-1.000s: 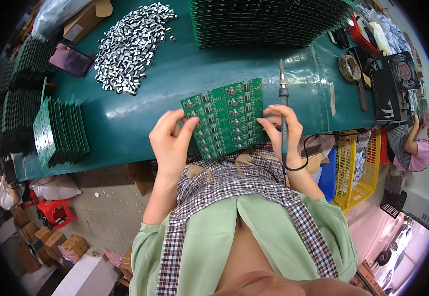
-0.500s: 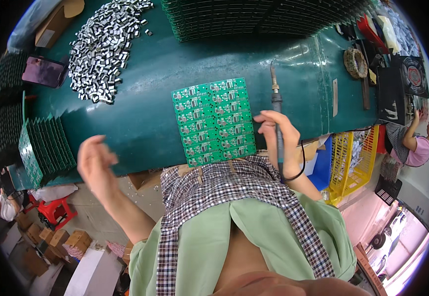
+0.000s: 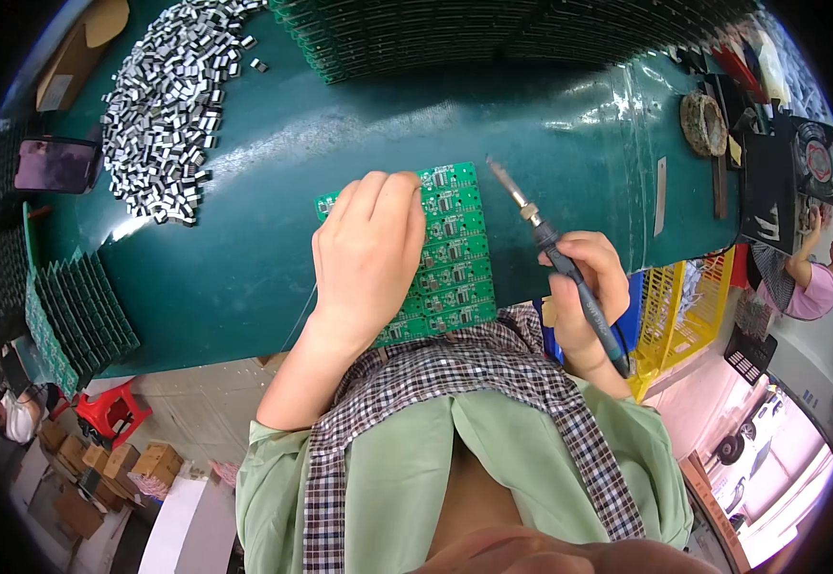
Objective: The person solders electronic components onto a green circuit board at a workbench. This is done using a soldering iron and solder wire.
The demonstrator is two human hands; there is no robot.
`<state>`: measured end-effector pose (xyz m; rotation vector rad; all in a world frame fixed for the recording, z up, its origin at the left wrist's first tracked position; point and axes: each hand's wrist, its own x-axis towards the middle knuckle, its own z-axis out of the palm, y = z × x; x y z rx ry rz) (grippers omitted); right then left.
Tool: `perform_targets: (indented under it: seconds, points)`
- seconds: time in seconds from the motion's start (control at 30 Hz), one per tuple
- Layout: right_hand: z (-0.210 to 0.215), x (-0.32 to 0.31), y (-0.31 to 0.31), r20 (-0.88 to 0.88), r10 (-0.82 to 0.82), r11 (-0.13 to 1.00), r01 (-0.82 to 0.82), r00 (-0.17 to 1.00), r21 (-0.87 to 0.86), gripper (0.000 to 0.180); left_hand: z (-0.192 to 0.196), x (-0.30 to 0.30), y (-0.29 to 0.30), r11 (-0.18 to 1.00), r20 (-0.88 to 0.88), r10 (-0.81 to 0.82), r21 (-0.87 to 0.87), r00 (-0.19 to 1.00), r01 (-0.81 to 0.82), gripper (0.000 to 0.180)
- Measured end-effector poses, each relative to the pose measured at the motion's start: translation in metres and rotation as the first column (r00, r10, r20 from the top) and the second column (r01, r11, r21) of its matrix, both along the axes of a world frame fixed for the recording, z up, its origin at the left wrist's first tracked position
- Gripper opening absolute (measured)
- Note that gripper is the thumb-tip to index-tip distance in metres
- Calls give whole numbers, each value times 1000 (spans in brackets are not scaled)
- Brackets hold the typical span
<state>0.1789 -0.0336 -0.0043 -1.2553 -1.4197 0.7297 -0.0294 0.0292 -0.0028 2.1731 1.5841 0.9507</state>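
A green circuit board panel (image 3: 455,253), made up of several small boards in two columns, lies on the bench edge in front of me. My left hand (image 3: 368,239) is over its left half, fingers curled and closed. A thin wire (image 3: 303,314) trails from beside that hand; the fingertips are partly hidden. In my right hand (image 3: 588,287), right of the panel, is a soldering iron (image 3: 569,273) gripped like a pen. Its tip points up and left, above the bench near the panel's upper right corner, apart from the boards.
Small silver-and-black components (image 3: 163,115) are heaped at the far left. Board panels stand in a rack (image 3: 81,320) on the left and in a long row (image 3: 512,33) at the back. A phone (image 3: 55,165), a tape roll (image 3: 703,124) and a yellow crate (image 3: 679,306) lie farther out.
My left hand has moved right, from beside the panel to over it, and closed. The right hand has lifted the soldering iron, whose tip has swung left toward the panel.
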Motion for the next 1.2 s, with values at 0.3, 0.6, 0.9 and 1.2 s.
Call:
perform_targets:
  seconds: [0.3, 0.6, 0.9, 1.2]
  points:
    - [8, -5, 17, 133, 61, 996, -53, 989, -67, 17, -4, 7, 0, 999, -104, 46, 21, 993, -45, 13]
    - [9, -6, 21, 187, 73, 996, -63, 980, -58, 17, -8, 13, 2, 999, -111, 33, 27, 993, -30, 12]
    - [10, -8, 23, 213, 100, 994, -91, 972, -53, 17, -8, 13, 1, 1000, -117, 15, 9, 993, -14, 12]
    - [14, -9, 18, 281, 125, 992, -118, 952, -41, 19, -10, 13, 2, 994, -79, -48, -106, 996, 40, 10]
